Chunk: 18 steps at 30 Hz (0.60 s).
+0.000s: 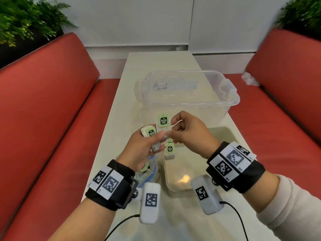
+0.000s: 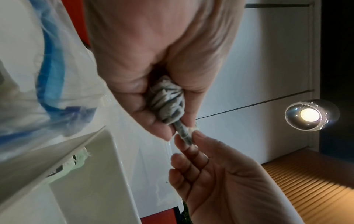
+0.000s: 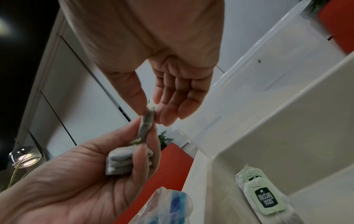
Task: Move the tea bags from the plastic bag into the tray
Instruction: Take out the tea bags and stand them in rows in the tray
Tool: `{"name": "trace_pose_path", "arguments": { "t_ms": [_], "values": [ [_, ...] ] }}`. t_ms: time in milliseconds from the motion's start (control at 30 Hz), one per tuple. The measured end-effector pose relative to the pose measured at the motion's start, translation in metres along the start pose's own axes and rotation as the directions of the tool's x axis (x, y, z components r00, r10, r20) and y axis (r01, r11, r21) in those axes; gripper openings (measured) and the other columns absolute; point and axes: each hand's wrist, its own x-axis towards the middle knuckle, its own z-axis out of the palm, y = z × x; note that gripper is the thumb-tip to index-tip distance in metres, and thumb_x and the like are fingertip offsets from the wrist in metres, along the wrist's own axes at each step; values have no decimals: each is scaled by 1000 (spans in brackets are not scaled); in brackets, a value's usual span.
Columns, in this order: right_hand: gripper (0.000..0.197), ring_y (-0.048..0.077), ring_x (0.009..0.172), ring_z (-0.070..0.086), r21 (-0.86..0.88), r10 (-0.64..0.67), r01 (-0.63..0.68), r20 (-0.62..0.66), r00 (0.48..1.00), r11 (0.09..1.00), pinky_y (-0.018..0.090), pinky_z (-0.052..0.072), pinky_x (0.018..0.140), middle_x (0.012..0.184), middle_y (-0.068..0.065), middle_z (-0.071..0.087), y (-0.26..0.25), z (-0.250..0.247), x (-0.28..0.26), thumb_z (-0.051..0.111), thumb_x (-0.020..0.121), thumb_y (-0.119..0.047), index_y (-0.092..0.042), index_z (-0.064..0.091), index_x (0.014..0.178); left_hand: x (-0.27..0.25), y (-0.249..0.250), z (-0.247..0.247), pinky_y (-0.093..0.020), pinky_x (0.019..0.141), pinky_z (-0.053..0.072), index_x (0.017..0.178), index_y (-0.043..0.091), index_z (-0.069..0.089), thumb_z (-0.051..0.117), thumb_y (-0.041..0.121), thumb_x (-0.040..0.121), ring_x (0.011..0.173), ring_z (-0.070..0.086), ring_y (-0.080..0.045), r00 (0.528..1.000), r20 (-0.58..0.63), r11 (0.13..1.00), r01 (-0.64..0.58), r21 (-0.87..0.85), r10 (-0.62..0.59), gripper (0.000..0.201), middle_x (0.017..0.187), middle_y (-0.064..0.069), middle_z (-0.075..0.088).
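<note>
as the head camera looks down on a pale table (image 1: 121,94) between red benches (image 1: 43,101), the left hand (image 1: 144,148) clenches a stack of tea bags (image 1: 149,133) above the table, while the right hand (image 1: 187,133) pinches a single tea bag (image 1: 163,121) by thumb and forefinger, its green tag upright just right of the stack. below the hands, two tea bags (image 1: 169,150) stand in the far left corner of the white tray (image 1: 225,136); the plastic bag (image 1: 151,173), blue-striped, lies just left of the tray, near the left wrist. a clear storage tub (image 1: 191,94) sits farther along the table.

from the left wrist, the left hand (image 2: 153,68) grips crumpled grey tea bags (image 2: 166,103); the right hand (image 2: 220,174) pinches the one sticking out at its tip. the plastic bag (image 2: 47,68) and tray (image 2: 95,166) lie to the left.

from the right wrist, the right hand (image 3: 162,78) nips the top of one tea bag (image 3: 147,121), whose lower end is still in the left hand (image 3: 76,181) with the stack (image 3: 120,160). two tagged tea bags (image 3: 264,195) lie in the tray (image 3: 287,121) at right, the plastic bag (image 3: 168,206) near its left edge.
</note>
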Motion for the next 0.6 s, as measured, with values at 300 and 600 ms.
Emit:
{"name": "trace_pose_path", "arguments": {
  "t_ms": [300,600],
  "values": [
    [19,15,59,62,8,-3,4,-6,1000,1000,34,49,64,68,1,65,2,-5,8,71,80,-22,-22,53,87,3,2,2,-19,57,54,90,15,64,63,2,84,65,66,-5,1000,-9,998,1,63,0,14,71,3,70],
    [11,12,62,49,-375,-21,85,172,985,923,27,41,64,69,1,59,-3,-28,31,70,80,-22,-12,68,79,3,1,-4,-22,62,56,94,17,65,66,4,82,69,64,-5,1000,-29,974,15,228,-9,17,77,4,65]
  ]
}}
